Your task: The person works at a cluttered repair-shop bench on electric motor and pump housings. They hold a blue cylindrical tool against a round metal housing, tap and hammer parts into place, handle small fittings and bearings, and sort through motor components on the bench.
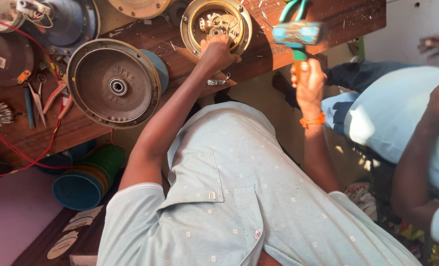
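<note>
A round metal motor housing (pixel 192 19) with small parts inside lies on the wooden workbench (pixel 259 54) at the top. My left hand (pixel 216 51) presses a fist onto its near rim; what it holds is hidden. My right hand (pixel 308 81) is raised beside the bench edge and grips the handle of a hammer (pixel 298 34) with a worn blue-green head, held above the bench to the right of the housing.
A large grey disc-shaped motor cover (pixel 113 83) rests left of the housing. Pliers (pixel 57 96), red wires (pixel 17 160) and more motor parts crowd the far left. Stacked plastic cups (pixel 84 180) stand below. Another person's arm (pixel 421 148) is at the right.
</note>
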